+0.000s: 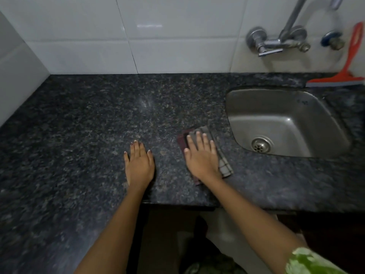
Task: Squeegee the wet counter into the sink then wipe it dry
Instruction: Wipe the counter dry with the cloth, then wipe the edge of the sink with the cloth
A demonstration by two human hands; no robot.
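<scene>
So the right hand point(201, 155) is flat on a folded checked cloth point(224, 165), fingers straight, pressing it onto the dark speckled granite counter point(79, 135) just left of the steel sink point(286, 123). Left hand point(139, 163) lies palm down on the bare stone beside it, fingers stretched out, holding nothing. Red squeegee point(347, 68) is leaning on the white tiled wall point(158, 36) behind the sink, near the wall tap point(276, 42).
</scene>
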